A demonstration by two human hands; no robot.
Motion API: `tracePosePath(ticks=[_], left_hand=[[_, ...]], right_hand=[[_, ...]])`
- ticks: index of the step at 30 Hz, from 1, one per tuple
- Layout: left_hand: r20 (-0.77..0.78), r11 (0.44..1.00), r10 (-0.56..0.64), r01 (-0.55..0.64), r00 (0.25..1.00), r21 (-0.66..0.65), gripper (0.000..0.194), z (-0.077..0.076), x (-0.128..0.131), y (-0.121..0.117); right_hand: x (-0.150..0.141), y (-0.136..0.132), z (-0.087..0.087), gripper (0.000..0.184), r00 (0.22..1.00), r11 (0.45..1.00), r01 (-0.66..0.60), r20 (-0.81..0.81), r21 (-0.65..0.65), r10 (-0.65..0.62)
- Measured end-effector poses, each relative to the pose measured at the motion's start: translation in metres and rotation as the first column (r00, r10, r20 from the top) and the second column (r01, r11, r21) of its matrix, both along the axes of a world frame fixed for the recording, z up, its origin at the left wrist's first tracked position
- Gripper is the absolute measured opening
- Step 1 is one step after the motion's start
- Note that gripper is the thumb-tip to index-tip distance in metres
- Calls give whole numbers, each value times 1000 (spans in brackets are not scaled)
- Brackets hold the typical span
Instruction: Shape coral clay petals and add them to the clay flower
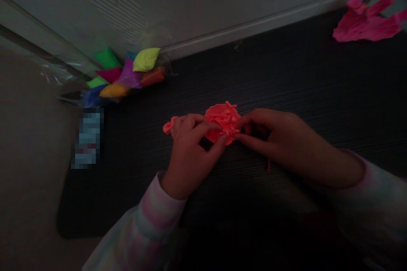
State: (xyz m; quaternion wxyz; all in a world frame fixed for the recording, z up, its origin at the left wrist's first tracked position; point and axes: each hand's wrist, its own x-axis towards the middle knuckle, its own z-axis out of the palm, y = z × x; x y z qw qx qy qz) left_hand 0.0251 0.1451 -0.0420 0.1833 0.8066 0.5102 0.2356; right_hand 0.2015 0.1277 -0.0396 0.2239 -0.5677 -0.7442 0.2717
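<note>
we are looking down at a dark table [127, 194], and we are working with soft coral-coloured clay [219, 112]. the clay is lying near the middle of the table, between our two hands, with many folds. our left hand [190, 148] is pinching its near edge with thumb and finger, and our right hand [282, 135] is pinching its right edge. beside the left fingers, a small coral piece [167, 127] is showing. below the right hand, a thin bit [269, 165] is lying. farther away, we are seeing colourful packets [129, 74] at the upper left and a pink thing [365, 27] at the upper right.
</note>
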Motion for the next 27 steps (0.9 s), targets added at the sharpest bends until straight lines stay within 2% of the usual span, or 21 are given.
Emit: tracePosePath(ticks=[12,14,17,20,22,24,27], left_hand=[[49,999,44,-43,998,-14,11,1,-3,3],[72,997,83,-83,994,-3,11,5,-4,3],[100,986,152,-158,983,54,12,18,-12,0],[102,967,210,-223,972,127,13,34,-30,-8],[72,958,244,-252,967,136,13,39,-44,-16],[0,965,246,-245,969,87,15,36,-57,-26],[-184,971,208,-225,961,-79,19,17,-67,-38]], right_hand=[[5,0,2,15,992,999,46,-117,-16,-48],[6,0,4,15,986,997,76,-146,-1,-76],[11,-5,10,17,970,984,179,-171,26,-172],[18,-24,20,18,933,952,302,-220,42,-286],[21,-45,23,18,907,934,355,-257,33,-335],[20,-68,21,19,888,926,377,-281,-8,-364],[11,-98,6,23,863,922,371,-326,-112,-387]])
